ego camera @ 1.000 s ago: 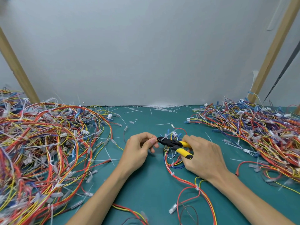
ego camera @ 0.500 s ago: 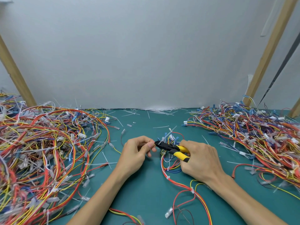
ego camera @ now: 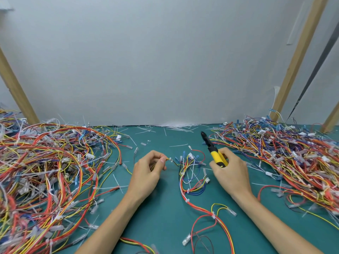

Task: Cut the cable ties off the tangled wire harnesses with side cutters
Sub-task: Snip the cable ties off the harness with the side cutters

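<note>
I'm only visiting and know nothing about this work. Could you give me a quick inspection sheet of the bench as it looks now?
Surface: teal mat.
Job's things: yellow-handled side cutters, tips pointing away; small harness between the hands, white ties on it.
Clutter: cut tie scraps along the wall.
Grippers: left hand pinches a harness wire; right hand grips the cutters.
Cables: tangled piles left and right.
Surroundings: grey wall, wooden posts.

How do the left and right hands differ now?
The left hand pinches the harness wire beside a white cable tie; the right hand grips the side cutters. The left hand touches that wire; the right hand holds its cutters off it, tip toward the wall. Both have curled fingers.
</note>
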### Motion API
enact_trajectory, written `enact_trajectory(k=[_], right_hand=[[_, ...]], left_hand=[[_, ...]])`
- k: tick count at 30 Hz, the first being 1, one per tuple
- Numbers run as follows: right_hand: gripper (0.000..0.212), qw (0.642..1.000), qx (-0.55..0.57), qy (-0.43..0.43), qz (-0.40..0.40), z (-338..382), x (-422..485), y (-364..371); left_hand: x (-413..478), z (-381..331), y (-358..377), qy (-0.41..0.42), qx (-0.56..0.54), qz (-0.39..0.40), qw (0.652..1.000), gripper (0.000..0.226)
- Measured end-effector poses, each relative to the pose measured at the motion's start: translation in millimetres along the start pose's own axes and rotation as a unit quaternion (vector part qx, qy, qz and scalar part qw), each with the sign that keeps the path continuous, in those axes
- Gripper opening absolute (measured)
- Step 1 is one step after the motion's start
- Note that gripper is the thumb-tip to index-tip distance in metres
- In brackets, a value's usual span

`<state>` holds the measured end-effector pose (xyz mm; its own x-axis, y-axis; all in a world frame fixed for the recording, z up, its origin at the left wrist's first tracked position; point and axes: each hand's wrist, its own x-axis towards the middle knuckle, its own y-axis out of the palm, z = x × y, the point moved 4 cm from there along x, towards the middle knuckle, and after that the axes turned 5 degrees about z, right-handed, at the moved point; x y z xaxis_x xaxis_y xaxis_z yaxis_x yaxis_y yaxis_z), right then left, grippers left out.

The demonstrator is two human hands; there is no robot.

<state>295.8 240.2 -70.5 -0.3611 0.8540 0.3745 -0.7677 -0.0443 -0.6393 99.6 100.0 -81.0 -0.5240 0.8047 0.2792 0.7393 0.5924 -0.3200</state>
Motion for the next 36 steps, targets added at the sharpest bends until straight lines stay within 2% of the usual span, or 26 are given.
enact_trajectory(k=[5,9,13,16,19,21,25,29,32,36], right_hand=[[0.032,0.990,0.132,0.030,-0.027,-4.1,1.4,-3.1],[0.038,0.983,0.168,0.046,-0.057,-7.0,0.5,-5.9],[0.042,0.990,0.123,0.027,-0.056,-3.9,-0.5,-6.5],[0.041,0.997,0.042,0.018,-0.056,-1.5,-1.0,-7.0],[0.040,0.998,-0.057,0.025,-0.029,-2.6,-0.9,-3.1],[0.030,0.995,-0.091,0.034,-0.012,-5.0,0.0,-1.6],[0.016,0.994,-0.098,-0.019,-0.032,-0.1,-2.0,-2.7],[0.019,0.990,-0.068,-0.101,-0.069,13.5,-8.2,-4.3],[0.022,0.991,-0.038,-0.117,-0.060,14.6,-7.5,-4.2],[0.023,0.990,-0.022,-0.134,-0.046,16.4,-8.3,-2.9]], left_hand=[[-0.9,-1.8,-1.6,0.012,0.041,-0.038,0.998,0.017],[-2.7,-5.5,-1.9,0.010,0.104,-0.042,0.994,0.021],[-8.5,-10.5,6.6,0.032,0.184,0.044,0.981,0.020],[-13.0,-12.6,16.6,0.082,0.268,0.115,0.953,0.008],[-15.0,-13.0,23.6,0.127,0.312,0.147,0.930,0.013],[-15.0,-12.6,24.7,0.140,0.323,0.153,0.923,0.013],[-15.2,-11.6,23.3,0.139,0.311,0.149,0.928,0.007],[-15.9,-11.4,23.7,0.104,0.314,0.123,0.936,0.042],[-16.0,-13.7,25.2,0.049,0.326,0.085,0.940,0.049],[-18.6,-18.4,31.3,0.010,0.385,0.057,0.921,0.050]])
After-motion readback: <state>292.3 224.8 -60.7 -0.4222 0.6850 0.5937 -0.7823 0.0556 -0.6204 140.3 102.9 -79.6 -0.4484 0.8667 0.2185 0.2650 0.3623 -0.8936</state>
